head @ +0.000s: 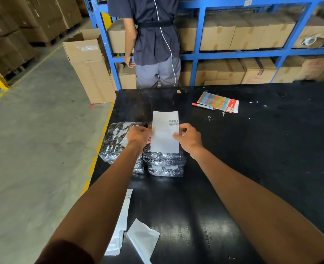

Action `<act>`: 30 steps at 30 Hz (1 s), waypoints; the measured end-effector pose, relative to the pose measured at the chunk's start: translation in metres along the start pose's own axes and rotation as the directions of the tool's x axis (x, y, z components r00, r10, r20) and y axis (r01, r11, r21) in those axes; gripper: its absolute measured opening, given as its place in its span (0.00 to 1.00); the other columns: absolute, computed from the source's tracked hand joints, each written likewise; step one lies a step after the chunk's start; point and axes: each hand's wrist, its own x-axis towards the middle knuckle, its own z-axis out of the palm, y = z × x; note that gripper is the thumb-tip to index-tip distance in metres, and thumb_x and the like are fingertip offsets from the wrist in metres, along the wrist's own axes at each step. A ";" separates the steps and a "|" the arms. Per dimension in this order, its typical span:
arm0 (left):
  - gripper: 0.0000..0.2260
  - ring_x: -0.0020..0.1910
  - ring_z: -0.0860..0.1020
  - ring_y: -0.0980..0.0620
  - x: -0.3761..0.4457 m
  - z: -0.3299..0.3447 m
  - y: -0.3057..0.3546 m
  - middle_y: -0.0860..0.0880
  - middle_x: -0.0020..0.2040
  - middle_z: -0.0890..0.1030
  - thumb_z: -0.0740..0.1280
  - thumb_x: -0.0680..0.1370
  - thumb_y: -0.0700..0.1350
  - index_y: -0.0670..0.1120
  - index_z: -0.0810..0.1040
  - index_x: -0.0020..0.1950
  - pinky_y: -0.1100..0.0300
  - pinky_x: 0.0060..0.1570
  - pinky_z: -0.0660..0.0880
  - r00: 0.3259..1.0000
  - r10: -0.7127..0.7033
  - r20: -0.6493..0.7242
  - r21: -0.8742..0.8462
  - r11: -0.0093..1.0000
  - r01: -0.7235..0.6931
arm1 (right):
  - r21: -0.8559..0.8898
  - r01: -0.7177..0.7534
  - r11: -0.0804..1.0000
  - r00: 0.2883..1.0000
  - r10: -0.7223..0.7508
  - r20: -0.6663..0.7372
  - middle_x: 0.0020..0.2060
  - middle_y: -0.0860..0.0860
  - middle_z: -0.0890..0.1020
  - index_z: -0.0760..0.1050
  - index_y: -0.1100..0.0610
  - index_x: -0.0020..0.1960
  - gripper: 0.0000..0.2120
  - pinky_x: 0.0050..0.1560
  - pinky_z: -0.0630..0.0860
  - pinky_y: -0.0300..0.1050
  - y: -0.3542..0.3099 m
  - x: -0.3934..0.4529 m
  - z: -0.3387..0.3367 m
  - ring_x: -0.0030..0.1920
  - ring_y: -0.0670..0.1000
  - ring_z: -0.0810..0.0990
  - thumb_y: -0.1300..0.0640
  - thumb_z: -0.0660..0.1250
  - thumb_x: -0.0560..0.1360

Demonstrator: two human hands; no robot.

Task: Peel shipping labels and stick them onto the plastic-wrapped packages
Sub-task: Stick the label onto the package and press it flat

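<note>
From the head camera, the left hand [138, 137] and right hand [188, 139] each pinched a side edge of the shipping label [165, 133] above the stacked packages [165, 162] on the table [252, 149] — it seemed wise to lower it flat and square, then smooth from the middle outward.

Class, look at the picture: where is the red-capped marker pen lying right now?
In the head view, the marker pen lies on the black table, far right of the hands, just in front of the colourful sticker sheet.
</note>
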 end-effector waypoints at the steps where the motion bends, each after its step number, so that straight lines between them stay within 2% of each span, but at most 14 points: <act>1: 0.03 0.42 0.85 0.46 0.001 -0.001 -0.001 0.43 0.46 0.85 0.70 0.76 0.36 0.41 0.83 0.46 0.55 0.43 0.83 1.000 -0.008 -0.003 0.000 1.000 0.008 | 0.007 0.000 1.000 1.000 0.000 -0.004 0.52 0.51 0.84 0.77 0.52 0.59 0.15 0.52 0.79 0.49 0.000 0.001 0.001 0.52 0.53 0.81 0.53 0.71 0.72; 5: 0.03 0.43 0.85 0.46 0.004 -0.001 -0.003 0.44 0.46 0.85 0.70 0.76 0.37 0.43 0.83 0.43 0.52 0.45 0.83 1.000 -0.017 -0.010 0.008 1.000 0.017 | 0.011 -0.007 1.000 1.000 0.007 -0.011 0.51 0.51 0.83 0.76 0.51 0.58 0.15 0.49 0.79 0.47 0.000 0.004 0.005 0.51 0.53 0.82 0.53 0.71 0.72; 10: 0.05 0.42 0.85 0.46 0.007 0.000 -0.004 0.44 0.46 0.85 0.69 0.76 0.37 0.44 0.82 0.41 0.58 0.36 0.81 1.000 -0.001 -0.021 0.027 1.000 0.001 | 0.016 -0.023 1.000 0.999 0.023 -0.024 0.49 0.50 0.84 0.76 0.51 0.57 0.14 0.49 0.78 0.46 0.003 0.005 0.009 0.50 0.53 0.82 0.54 0.70 0.72; 13: 0.06 0.43 0.85 0.45 0.010 0.001 -0.006 0.43 0.47 0.85 0.70 0.75 0.35 0.44 0.82 0.41 0.57 0.40 0.82 0.999 0.020 -0.027 0.070 0.997 -0.018 | 0.005 -0.022 1.000 0.999 0.022 -0.039 0.48 0.50 0.84 0.77 0.51 0.56 0.13 0.51 0.80 0.49 0.006 0.005 0.012 0.50 0.54 0.82 0.54 0.70 0.72; 16: 0.06 0.45 0.84 0.44 0.009 0.002 -0.008 0.42 0.49 0.85 0.72 0.73 0.33 0.42 0.83 0.46 0.57 0.45 0.81 0.998 0.059 -0.022 0.125 0.991 -0.056 | 0.000 -0.016 1.000 0.999 0.016 -0.044 0.49 0.51 0.84 0.77 0.52 0.57 0.13 0.49 0.80 0.47 0.006 0.005 0.013 0.50 0.54 0.82 0.54 0.70 0.73; 20: 0.13 0.47 0.83 0.47 0.008 0.002 -0.013 0.44 0.51 0.84 0.76 0.70 0.36 0.41 0.83 0.54 0.60 0.46 0.79 0.991 0.130 0.020 0.242 0.961 -0.131 | -0.010 0.007 1.000 0.999 -0.007 -0.049 0.49 0.52 0.84 0.76 0.53 0.57 0.13 0.45 0.79 0.45 0.008 0.002 0.015 0.49 0.54 0.83 0.55 0.70 0.74; 23: 0.18 0.48 0.82 0.49 0.006 0.004 -0.016 0.45 0.54 0.84 0.77 0.69 0.37 0.40 0.81 0.57 0.59 0.50 0.80 0.982 0.175 0.063 0.317 0.930 -0.187 | -0.047 0.040 0.998 0.997 -0.043 -0.067 0.49 0.52 0.84 0.75 0.54 0.58 0.12 0.40 0.76 0.42 0.010 -0.001 0.017 0.48 0.55 0.83 0.56 0.69 0.74; 26: 0.19 0.48 0.81 0.50 0.000 0.005 -0.015 0.43 0.55 0.84 0.77 0.70 0.36 0.39 0.79 0.59 0.60 0.52 0.79 0.968 0.242 0.072 0.374 0.893 -0.251 | -0.041 0.103 0.994 0.987 -0.107 -0.117 0.48 0.51 0.84 0.75 0.54 0.59 0.13 0.40 0.72 0.40 0.010 -0.005 0.021 0.48 0.54 0.82 0.57 0.68 0.75; 28: 0.21 0.51 0.79 0.49 -0.006 0.006 -0.015 0.42 0.59 0.81 0.76 0.71 0.37 0.40 0.76 0.63 0.60 0.53 0.77 0.952 0.298 0.073 0.431 0.851 -0.299 | -0.049 0.140 0.989 0.977 -0.146 -0.156 0.55 0.52 0.80 0.72 0.56 0.63 0.17 0.43 0.70 0.39 0.010 -0.009 0.024 0.51 0.52 0.80 0.59 0.68 0.75; 30: 0.30 0.61 0.75 0.44 -0.008 0.008 -0.019 0.41 0.66 0.74 0.75 0.72 0.38 0.42 0.68 0.72 0.55 0.61 0.73 0.941 0.335 0.058 0.483 0.815 -0.320 | -0.015 0.149 0.989 0.967 -0.149 -0.206 0.61 0.53 0.70 0.68 0.57 0.66 0.22 0.47 0.72 0.38 0.012 -0.014 0.025 0.51 0.50 0.76 0.59 0.70 0.74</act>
